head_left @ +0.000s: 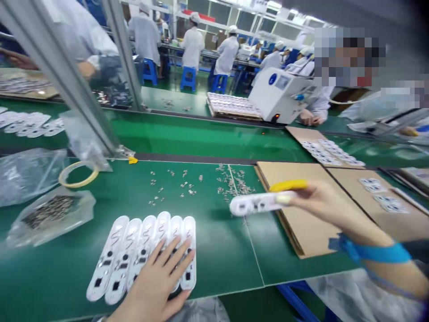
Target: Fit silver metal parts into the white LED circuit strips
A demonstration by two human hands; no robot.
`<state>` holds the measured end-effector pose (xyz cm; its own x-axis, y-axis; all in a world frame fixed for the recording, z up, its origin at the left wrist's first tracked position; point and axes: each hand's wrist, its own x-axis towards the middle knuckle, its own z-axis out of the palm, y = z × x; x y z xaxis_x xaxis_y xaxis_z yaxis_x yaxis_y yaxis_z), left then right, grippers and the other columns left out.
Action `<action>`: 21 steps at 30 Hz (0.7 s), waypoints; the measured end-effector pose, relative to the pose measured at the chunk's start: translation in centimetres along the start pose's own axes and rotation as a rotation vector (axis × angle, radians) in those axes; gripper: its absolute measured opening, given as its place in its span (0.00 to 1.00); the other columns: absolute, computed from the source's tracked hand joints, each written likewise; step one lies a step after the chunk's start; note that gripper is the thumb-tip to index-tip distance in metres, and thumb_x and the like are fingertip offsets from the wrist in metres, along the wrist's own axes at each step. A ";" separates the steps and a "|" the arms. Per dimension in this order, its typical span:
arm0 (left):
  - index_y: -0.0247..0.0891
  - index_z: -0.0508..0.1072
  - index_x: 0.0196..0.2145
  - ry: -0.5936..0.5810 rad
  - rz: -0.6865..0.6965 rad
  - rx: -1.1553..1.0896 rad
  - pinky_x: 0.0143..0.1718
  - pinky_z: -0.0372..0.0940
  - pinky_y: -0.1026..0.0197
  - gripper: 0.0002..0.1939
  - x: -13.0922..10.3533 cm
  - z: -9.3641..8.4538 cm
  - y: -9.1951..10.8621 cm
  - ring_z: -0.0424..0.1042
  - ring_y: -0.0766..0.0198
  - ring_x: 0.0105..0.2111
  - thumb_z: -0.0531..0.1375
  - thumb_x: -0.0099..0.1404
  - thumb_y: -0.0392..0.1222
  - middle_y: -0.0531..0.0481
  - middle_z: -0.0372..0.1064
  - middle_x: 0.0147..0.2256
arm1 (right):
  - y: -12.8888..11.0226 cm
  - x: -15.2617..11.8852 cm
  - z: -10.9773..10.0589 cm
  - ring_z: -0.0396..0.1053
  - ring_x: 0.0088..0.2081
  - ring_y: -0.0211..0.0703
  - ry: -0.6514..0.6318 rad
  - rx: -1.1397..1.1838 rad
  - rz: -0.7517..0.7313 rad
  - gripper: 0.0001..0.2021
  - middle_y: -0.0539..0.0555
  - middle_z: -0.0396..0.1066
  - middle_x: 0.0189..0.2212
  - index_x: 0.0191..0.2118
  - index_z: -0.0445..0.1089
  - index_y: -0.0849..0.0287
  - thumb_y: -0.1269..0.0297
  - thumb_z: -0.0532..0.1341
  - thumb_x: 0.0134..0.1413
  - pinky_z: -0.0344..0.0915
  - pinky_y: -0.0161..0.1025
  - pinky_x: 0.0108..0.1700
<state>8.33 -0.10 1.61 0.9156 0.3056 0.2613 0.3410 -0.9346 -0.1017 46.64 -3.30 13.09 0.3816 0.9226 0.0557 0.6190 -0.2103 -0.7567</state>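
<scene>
My left hand [164, 277] lies flat with its fingers spread over the right part of a row of white oblong casings [114, 241]. Each casing seems to carry dark electronic parts and a thin wire; my hand hides some of them. Over the table to the right, my right hand [310, 199] is closed on one white oblong casing [253, 205], tilted nearly level. A curved yellow object [288, 184], its kind unclear, also sits in that hand. Beyond the held casing lie many tiny metallic pieces [236, 183]. A blue wrist strap [375, 257] circles my right wrist.
Stacked cardboard sheets [301, 210] lie at the right, with small white pieces [389, 203] on another sheet. On the left are a tape roll [63, 179] and a plastic bag of small parts [50, 214]. A metal post [77, 89] rises nearby. Co-workers [192, 42] work beyond.
</scene>
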 end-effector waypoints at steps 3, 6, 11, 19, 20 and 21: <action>0.43 0.52 0.64 -0.056 -0.039 -0.053 0.61 0.46 0.49 0.30 -0.6 -0.2 0.1 0.51 0.53 0.62 0.49 0.67 0.51 0.54 0.47 0.64 | -3.5 -1.0 6.7 0.74 0.32 0.47 -0.654 -0.010 -0.120 0.11 0.52 0.78 0.31 0.33 0.78 0.55 0.56 0.63 0.48 0.70 0.42 0.36; 0.42 0.50 0.64 -0.052 -0.055 -0.068 0.60 0.48 0.49 0.30 -1.2 -0.1 0.4 0.51 0.53 0.62 0.48 0.68 0.55 0.52 0.48 0.64 | -5.2 -0.7 12.3 0.74 0.32 0.44 -0.917 -0.101 -0.218 0.09 0.51 0.77 0.31 0.36 0.77 0.57 0.62 0.61 0.51 0.70 0.40 0.37; 0.43 0.52 0.64 0.011 -0.091 -0.046 0.62 0.42 0.50 0.32 -2.5 -1.0 -0.1 0.48 0.55 0.63 0.48 0.68 0.59 0.53 0.48 0.64 | -5.1 -0.9 15.8 0.69 0.49 0.51 -0.694 -0.240 -0.371 0.18 0.59 0.72 0.47 0.47 0.71 0.60 0.64 0.66 0.47 0.66 0.48 0.52; 0.40 0.47 0.65 0.000 -0.498 -0.001 0.62 0.35 0.42 0.41 -9.1 -0.8 -3.3 0.45 0.44 0.63 0.50 0.62 0.65 0.44 0.50 0.63 | -1.5 -8.6 17.5 0.43 0.64 0.70 -0.520 -0.321 -0.433 0.58 0.67 0.37 0.67 0.68 0.28 0.56 0.38 0.64 0.41 0.53 0.66 0.60; 0.41 0.47 0.65 -0.012 -0.513 -0.009 0.61 0.39 0.42 0.41 -9.5 -0.5 -3.4 0.45 0.42 0.63 0.50 0.62 0.65 0.44 0.50 0.63 | -1.2 -9.3 17.9 0.42 0.64 0.71 -0.498 -0.332 -0.456 0.59 0.67 0.34 0.67 0.68 0.25 0.56 0.37 0.63 0.41 0.51 0.68 0.60; 0.41 0.47 0.65 -0.022 -0.520 -0.022 0.60 0.42 0.43 0.40 -9.7 -0.3 -3.3 0.45 0.41 0.63 0.50 0.63 0.65 0.44 0.49 0.64 | -1.2 -9.7 18.3 0.40 0.64 0.72 -0.476 -0.339 -0.476 0.58 0.68 0.33 0.67 0.68 0.24 0.56 0.36 0.61 0.43 0.49 0.69 0.60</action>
<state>-1.78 -0.02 -0.29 0.6308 0.7341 0.2513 0.7477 -0.6617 0.0561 29.61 -6.12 1.49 -0.2706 0.9625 -0.0193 0.8494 0.2293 -0.4753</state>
